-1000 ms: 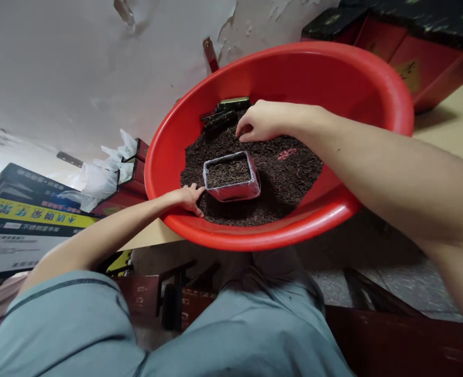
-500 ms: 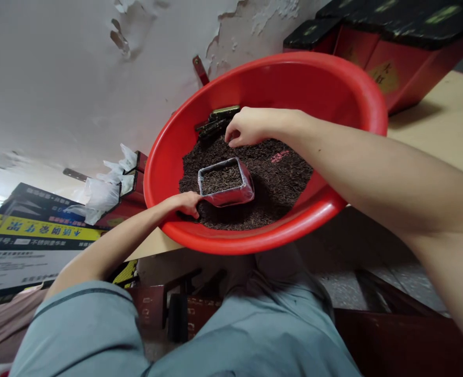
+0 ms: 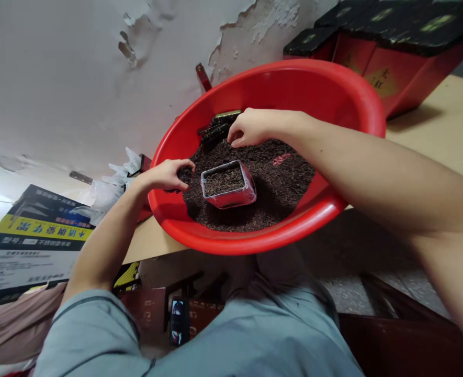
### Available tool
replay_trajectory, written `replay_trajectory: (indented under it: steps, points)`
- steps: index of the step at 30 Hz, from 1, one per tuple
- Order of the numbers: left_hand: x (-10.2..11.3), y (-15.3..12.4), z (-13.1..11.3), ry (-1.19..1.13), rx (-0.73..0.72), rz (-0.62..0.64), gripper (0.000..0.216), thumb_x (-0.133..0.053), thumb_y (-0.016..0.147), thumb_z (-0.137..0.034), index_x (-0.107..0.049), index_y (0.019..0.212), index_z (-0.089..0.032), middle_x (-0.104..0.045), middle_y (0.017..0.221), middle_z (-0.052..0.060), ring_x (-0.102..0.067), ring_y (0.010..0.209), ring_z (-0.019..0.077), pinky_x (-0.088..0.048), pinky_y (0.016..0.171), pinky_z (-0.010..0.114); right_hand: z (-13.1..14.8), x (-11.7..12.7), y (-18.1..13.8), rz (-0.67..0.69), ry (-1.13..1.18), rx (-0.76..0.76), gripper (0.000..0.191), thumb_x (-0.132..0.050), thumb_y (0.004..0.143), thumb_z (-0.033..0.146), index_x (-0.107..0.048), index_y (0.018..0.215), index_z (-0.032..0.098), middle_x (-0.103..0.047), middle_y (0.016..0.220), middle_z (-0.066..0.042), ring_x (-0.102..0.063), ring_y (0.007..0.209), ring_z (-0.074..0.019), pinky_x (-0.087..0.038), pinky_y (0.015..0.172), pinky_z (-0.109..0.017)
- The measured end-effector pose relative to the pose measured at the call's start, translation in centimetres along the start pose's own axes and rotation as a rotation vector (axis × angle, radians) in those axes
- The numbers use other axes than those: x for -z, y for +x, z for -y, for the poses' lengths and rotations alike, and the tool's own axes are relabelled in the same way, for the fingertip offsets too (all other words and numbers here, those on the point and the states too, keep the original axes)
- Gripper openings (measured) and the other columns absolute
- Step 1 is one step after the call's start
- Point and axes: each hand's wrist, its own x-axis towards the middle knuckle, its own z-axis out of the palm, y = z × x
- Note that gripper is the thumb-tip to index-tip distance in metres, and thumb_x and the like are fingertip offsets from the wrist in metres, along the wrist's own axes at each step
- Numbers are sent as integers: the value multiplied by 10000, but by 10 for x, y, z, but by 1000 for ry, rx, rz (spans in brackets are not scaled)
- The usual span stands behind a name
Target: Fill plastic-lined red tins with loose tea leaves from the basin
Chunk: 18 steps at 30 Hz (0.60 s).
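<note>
A large red plastic basin (image 3: 294, 78) holds a heap of dark, twisted dry leaves (image 3: 270, 173) that look like loose tea. In the heap stands a small rectangular container (image 3: 235, 199) wrapped in clear film, filled with the same leaves. My left hand (image 3: 170, 174) is at the basin's left side, apart from the container, its thumb and fingers curved and spread. My right hand (image 3: 249, 128) reaches over the heap behind the container, fingers loosely bent with a gap to the thumb. Beside its fingertips lie several black lids (image 3: 217, 125) with gold edges.
Red boxes with black lids (image 3: 396, 68) stand on the light wooden table (image 3: 431, 131) at the right. Clear plastic bags (image 3: 105, 191) and a printed carton (image 3: 38, 235) are at the left. Behind the basin is a peeling wall (image 3: 78, 68). A pinkish patch (image 3: 281, 158) shows among the leaves.
My left hand has let go of the container's near left corner and moved up and left to the basin's left side. My right hand has hardly moved.
</note>
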Motion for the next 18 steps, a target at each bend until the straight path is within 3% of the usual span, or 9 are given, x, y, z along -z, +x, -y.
replay_trajectory:
  steps: [4, 8, 12, 16, 18]
  points:
    - [6, 11, -36, 33, -245, -153, 556, -751, 719, -260, -686, 1268, -201, -718, 1174, 60, -685, 1035, 243, -554, 964, 370, -4, 0, 0, -3, -15, 4, 374, -660, 932, 366, -826, 1258, 288, -833, 1111, -48, -750, 983, -250, -537, 884, -374]
    - [-15, 34, -62, 53, -507, -217, 531, -775, 767, -213, -706, 1293, -206, -654, 1347, 100, -660, 1206, 275, -525, 1086, 415, -6, -1, -1, -16, -34, -15, 376, -661, 930, 377, -823, 1264, 315, -838, 1080, -35, -756, 953, -247, -551, 853, -361]
    - [-40, 44, -63, 47, -677, -230, 492, -755, 842, -174, -714, 1331, -185, -651, 1415, 136, -648, 1279, 280, -517, 1124, 415, -4, 2, -3, 4, -20, -41, 375, -664, 922, 343, -827, 1257, 301, -837, 1103, -33, -761, 942, -238, -553, 863, -347]
    - [-57, 42, -53, 60, -712, -319, 366, -671, 975, -263, -724, 1329, -185, -719, 1380, 143, -627, 1329, 272, -496, 1169, 451, -3, 5, -5, 0, -8, -28, 375, -675, 920, 358, -826, 1259, 299, -834, 1125, -27, -756, 978, -240, -547, 892, -345]
    - [-64, 42, -48, 73, -687, -364, 398, -625, 1022, -336, -693, 1386, -192, -675, 1475, 150, -549, 1442, 282, -440, 1233, 496, -4, 6, -5, -2, -13, -31, 381, -673, 927, 364, -822, 1270, 292, -833, 1130, -35, -753, 995, -246, -542, 902, -352]
